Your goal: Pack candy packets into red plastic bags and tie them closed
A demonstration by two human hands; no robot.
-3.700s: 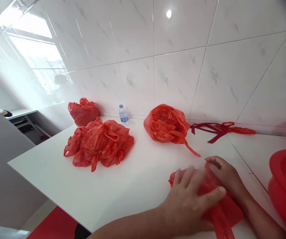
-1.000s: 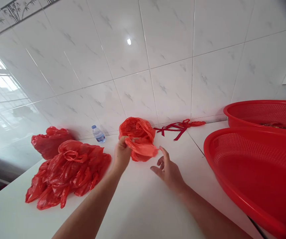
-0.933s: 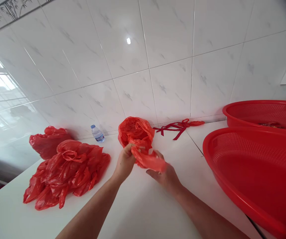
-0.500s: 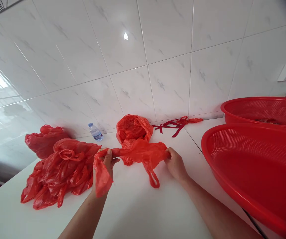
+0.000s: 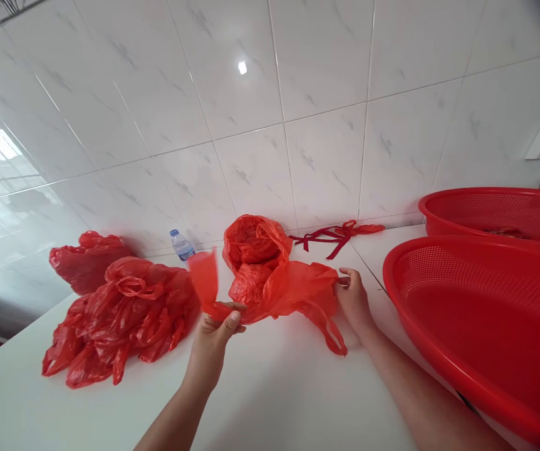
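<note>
- White counter (image 5: 274, 401) is carrying a bag heap (image 5: 124, 313) at left.
- My left hand (image 5: 211, 341) is pinching the red plastic bag (image 5: 293, 291), stretched low over the counter.
- My right hand (image 5: 355, 300) is clamping its other edge.
- Spreading seems in hand; flattening calls for even pull.

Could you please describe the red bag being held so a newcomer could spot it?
On the white countertop under the tiled wall lie crumpled red plastic bags. In front of the middle heap, one thin red plastic bag is stretched between the left hand and the right hand. It alone is lifted and spread out.
</note>
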